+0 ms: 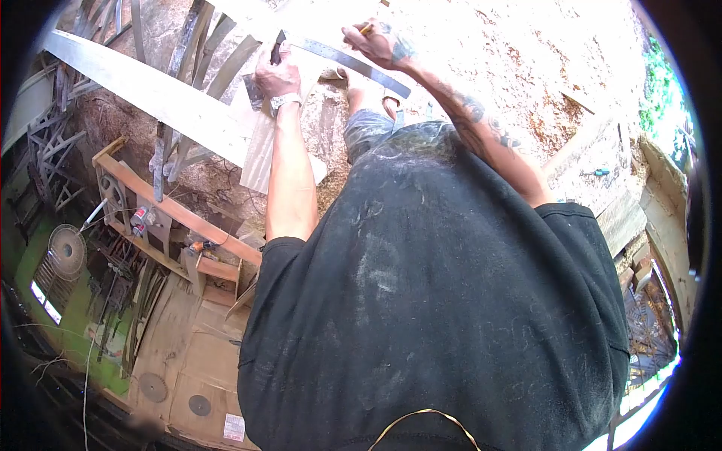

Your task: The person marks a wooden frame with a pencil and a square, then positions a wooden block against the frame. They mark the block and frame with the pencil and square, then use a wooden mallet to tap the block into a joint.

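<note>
My left hand [277, 75] is closed around the dark stock of a try square [353, 66], whose long steel blade reaches out to the right. Between the fingers of my right hand [372, 42] is a yellow pencil [367, 29], held just above the blade. Strong glare washes out the surface around the square. Close by my left forearm lies a pale flat wooden piece [259, 167].
A long pale board [143, 86] slants across the left over several dusty wooden bars. Below it stands a wooden frame [169, 199]. Sawdust covers the ground. At lower left are a round fan [68, 252] and circular saw blades [153, 387].
</note>
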`<state>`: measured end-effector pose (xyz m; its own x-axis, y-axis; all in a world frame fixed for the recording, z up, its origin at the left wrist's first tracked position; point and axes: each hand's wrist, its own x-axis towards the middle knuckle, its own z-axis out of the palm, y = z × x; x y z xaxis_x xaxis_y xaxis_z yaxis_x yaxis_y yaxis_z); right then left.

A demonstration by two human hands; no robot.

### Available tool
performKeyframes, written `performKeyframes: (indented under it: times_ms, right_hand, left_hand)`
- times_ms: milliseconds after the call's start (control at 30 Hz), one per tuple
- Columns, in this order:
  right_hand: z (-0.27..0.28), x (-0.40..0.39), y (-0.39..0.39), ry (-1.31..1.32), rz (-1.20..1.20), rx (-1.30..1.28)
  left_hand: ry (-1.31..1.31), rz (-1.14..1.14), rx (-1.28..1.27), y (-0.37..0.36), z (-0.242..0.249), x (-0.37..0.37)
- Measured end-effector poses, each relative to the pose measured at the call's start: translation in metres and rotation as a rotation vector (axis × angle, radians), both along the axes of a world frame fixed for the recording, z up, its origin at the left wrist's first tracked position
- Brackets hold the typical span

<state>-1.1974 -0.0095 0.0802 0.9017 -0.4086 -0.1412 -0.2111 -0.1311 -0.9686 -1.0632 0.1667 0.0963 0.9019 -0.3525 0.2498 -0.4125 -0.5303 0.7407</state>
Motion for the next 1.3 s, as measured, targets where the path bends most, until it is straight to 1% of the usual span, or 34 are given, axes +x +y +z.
performKeyframes:
  times_ms: [33,67,100,133,233,267,367,400,500,600,700,733,833,867,967,1000,1100,1133,1233,1300]
  right_hand:
    - [-0.003,0.0,0.0,-0.031,-0.022,0.009]
    - [-0.005,-0.002,-0.001,-0.061,-0.046,0.019]
    - [0.003,-0.003,-0.002,-0.088,-0.07,0.028]
    - [0.028,-0.007,0.001,-0.04,-0.117,0.014]
    - [0.014,-0.002,0.006,-0.059,-0.031,-0.068]
    - [-0.002,-0.002,0.016,0.021,-0.081,-0.099]
    - [0.01,0.001,0.022,-0.101,-0.054,-0.047]
    - [0.017,0.004,0.021,-0.11,-0.026,-0.084]
    - [0.014,0.005,0.021,-0.167,-0.018,-0.11]
    - [0.007,-0.003,0.006,-0.049,0.048,-0.004]
    - [0.004,-0.006,0.013,-0.077,-0.064,0.053]
    - [0.003,0.003,0.015,-0.116,-0.023,-0.097]
    - [0.015,0.025,0.021,-0.19,-0.028,-0.059]
    - [0.01,0.033,0.023,-0.231,-0.028,-0.114]
    - [0.022,0.029,0.021,-0.297,-0.005,-0.237]
    - [0.003,0.022,0.013,-0.15,0.069,-0.111]
    - [0.01,0.011,0.009,-0.005,0.032,0.004]
    - [0.016,0.014,0.014,-0.067,-0.018,0.063]
    - [0.0,0.043,0.023,-0.085,0.021,-0.076]
    - [-0.006,0.052,0.025,-0.124,0.011,-0.037]
  left_hand:
    - [-0.028,-0.006,-0.009,0.001,-0.001,0.0]
    - [0.003,0.002,0.019,0.002,-0.001,0.001]
    - [0.036,0.01,0.046,0.004,-0.001,0.001]
    - [0.065,0.02,0.069,0.003,-0.002,0.002]
    - [-0.004,0.01,0.018,0.0,-0.002,0.001]
    - [0.011,0.011,0.021,-0.001,0.0,0.0]
    - [0.045,0.029,0.027,-0.003,0.003,0.0]
    - [0.049,0.039,0.033,-0.004,0.001,0.001]
    - [0.073,0.046,0.039,-0.001,0.001,-0.001]
    - [0.041,0.042,0.032,0.0,-0.006,0.003]
    - [0.034,0.048,0.035,0.003,-0.008,0.004]
    - [0.039,0.05,0.036,0.001,-0.008,0.004]
    - [0.019,0.058,0.029,0.0,-0.008,0.004]
    - [0.019,0.056,0.026,0.0,-0.008,0.003]
    - [0.039,0.06,0.033,-0.001,-0.005,0.002]
    - [0.056,0.073,0.052,-0.001,-0.005,0.001]
    - [0.08,0.082,0.07,0.003,-0.006,0.004]
    - [0.085,0.071,0.07,0.003,-0.007,0.004]
    - [0.02,0.06,0.031,0.003,-0.014,0.007]
    - [0.046,0.069,0.05,0.003,-0.016,0.008]
